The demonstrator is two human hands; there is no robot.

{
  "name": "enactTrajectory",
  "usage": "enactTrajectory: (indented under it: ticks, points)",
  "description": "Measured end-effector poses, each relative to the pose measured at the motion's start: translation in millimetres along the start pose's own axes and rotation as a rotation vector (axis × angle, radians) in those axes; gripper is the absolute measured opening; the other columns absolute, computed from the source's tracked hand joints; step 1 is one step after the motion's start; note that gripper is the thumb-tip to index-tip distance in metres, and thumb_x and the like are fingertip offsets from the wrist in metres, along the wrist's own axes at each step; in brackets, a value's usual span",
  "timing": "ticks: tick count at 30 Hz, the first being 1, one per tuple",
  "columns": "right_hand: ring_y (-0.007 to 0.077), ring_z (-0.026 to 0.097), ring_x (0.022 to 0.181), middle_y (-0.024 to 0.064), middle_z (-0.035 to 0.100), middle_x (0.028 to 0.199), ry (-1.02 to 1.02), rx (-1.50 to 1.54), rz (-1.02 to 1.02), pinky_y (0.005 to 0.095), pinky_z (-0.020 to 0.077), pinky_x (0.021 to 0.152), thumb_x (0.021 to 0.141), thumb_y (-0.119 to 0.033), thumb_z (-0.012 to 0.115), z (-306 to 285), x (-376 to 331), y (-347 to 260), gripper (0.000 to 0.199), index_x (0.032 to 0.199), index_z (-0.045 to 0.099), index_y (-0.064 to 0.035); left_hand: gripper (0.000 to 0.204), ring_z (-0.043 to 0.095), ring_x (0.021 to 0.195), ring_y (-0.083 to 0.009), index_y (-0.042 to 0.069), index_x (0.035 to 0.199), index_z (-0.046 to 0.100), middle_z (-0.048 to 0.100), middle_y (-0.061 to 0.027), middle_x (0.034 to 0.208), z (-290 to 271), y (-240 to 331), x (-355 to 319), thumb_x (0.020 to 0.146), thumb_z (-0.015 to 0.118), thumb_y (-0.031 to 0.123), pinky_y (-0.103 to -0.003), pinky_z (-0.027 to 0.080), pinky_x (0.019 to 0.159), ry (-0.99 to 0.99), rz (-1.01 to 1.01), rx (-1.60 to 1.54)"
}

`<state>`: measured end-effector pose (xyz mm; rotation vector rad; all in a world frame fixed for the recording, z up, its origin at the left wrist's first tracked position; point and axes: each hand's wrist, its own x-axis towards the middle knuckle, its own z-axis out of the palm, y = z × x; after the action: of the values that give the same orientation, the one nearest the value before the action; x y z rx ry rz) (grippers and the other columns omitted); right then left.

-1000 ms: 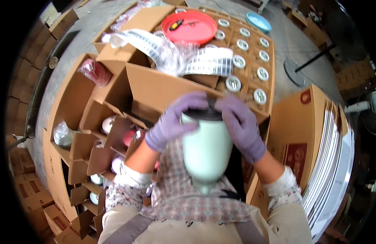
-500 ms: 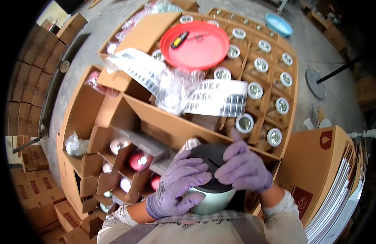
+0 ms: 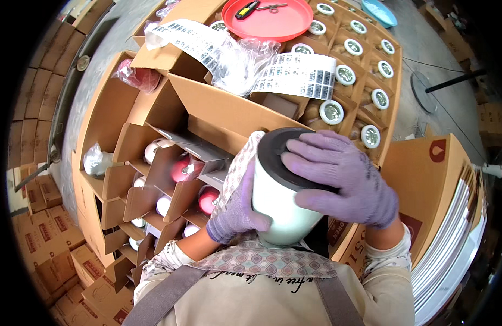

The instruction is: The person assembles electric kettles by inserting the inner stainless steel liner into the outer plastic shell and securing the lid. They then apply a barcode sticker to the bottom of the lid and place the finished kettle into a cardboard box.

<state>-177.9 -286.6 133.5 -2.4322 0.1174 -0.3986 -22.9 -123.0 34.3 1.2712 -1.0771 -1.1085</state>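
Note:
Close in front of my body is a pale mint-white rounded vessel (image 3: 281, 209) with a flat black disc (image 3: 278, 157) on its upper end. My left hand (image 3: 241, 209), in a purple knit glove, is closed around the vessel's left side, its thumb across the front. Patterned cloth (image 3: 241, 168) lies between that hand and the vessel. My gloved right hand (image 3: 343, 176) grips the upper end, fingers across the black disc and thumb on the pale side. The disc's right part is hidden under it.
An open divided carton (image 3: 117, 190) at left holds red and white round items. Behind, a large carton (image 3: 370, 114) holds silver-topped items, with a red tray (image 3: 267, 22), label sheets (image 3: 297, 73) and clear plastic on it. Flat cardboard (image 3: 419, 179) leans at right.
The vessel is higher and tilted, showing more of its pale side. My left hand has gone from the black disc to the vessel's side. My right hand now spreads across the disc.

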Motion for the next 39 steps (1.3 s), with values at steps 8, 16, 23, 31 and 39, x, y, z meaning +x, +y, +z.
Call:
enactTrajectory:
  ticks: [8,16,23,31,39]
  points:
    - [0.0349,0.057,0.117,0.0190,0.065,0.116,-0.057,0.545,0.164,0.0447,0.0352,0.107,0.074,-0.014,0.071,-38,-69,-34,0.040,0.111,0.068,0.0022,0.045,0.056,0.115,-0.0287,0.001,0.137,0.048,0.058,-0.0179,0.123,6,14,22,0.102,0.037,0.029,-0.037,0.040,0.102,-0.457,-0.229,0.562]
    - [0.0258,0.029,0.141,0.0208,0.028,0.154,0.104,0.799,1.290,0.0343,0.0256,0.115,0.088,-0.060,0.057,13,-136,-48,0.100,0.153,0.012,0.0014,0.035,0.062,0.086,-0.0378,0.001,0.106,0.067,0.066,-0.0198,0.096,22,-15,-41,0.089,0.062,0.031,-0.046,0.048,0.082,-0.117,0.303,0.519]
    - [0.0292,0.038,0.135,0.0213,0.027,0.152,-0.215,0.443,1.002,0.0354,0.0317,0.112,0.078,-0.041,0.074,10,-85,-67,0.106,0.157,0.011,-0.0115,0.027,0.063,0.086,-0.0336,-0.002,0.103,0.067,0.067,-0.0192,0.092,-1,-21,-67,0.095,0.054,0.020,-0.040,0.050,0.080,-0.004,0.204,0.441]
    - [0.0382,0.037,0.135,0.0309,0.030,0.147,0.015,1.138,0.998,0.0397,0.0328,0.112,0.074,-0.052,0.077,17,-75,-79,0.104,0.153,0.025,-0.0077,0.023,0.059,0.063,-0.0244,0.002,0.104,0.069,0.064,-0.0114,0.079,0,-16,-101,0.092,0.063,0.020,-0.032,0.048,0.062,0.138,0.242,0.473]
    - [0.0393,0.051,0.114,0.0212,0.051,0.119,0.204,-0.093,0.405,0.0443,0.0417,0.098,0.064,-0.050,0.077,57,-83,-99,0.077,0.127,0.055,-0.0101,0.029,0.067,0.075,-0.0250,0.000,0.107,0.071,0.070,-0.0137,0.084,-8,-22,-91,0.094,0.059,0.024,-0.033,0.053,0.071,-0.037,0.118,0.244]
